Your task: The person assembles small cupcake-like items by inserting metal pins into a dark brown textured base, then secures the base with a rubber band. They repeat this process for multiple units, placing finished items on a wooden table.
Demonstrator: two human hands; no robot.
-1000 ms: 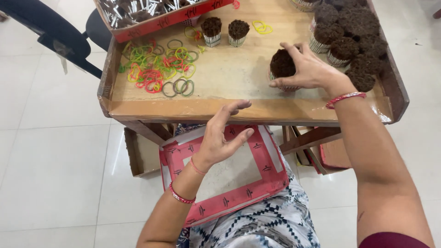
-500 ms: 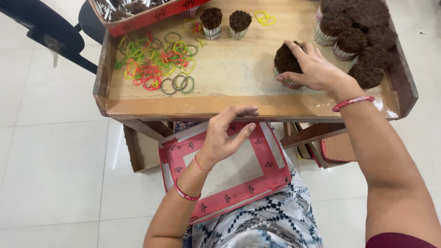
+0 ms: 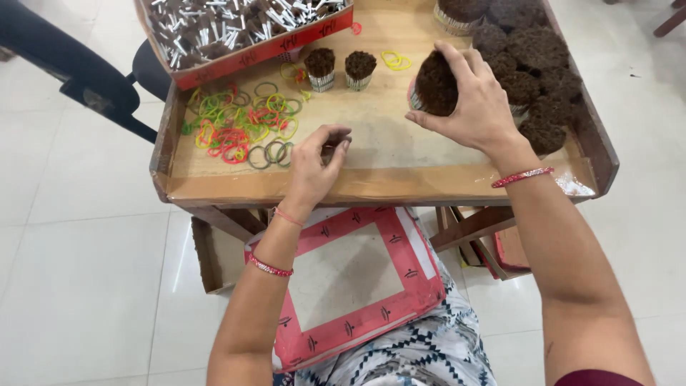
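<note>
The right hand (image 3: pixel 475 104) is gripping a dark brown bundle (image 3: pixel 436 84) upright on the counter (image 3: pixel 400 154), fingers wrapping it to keep it together. The left hand (image 3: pixel 314 168), fingers curling, is pinching something small just right of the loose rubber bands (image 3: pixel 239 125).

The right hand (image 3: pixel 477 107) hides much of the dark bundle (image 3: pixel 434 84); the red box (image 3: pixel 243 28) is cut off at the top edge.
</note>
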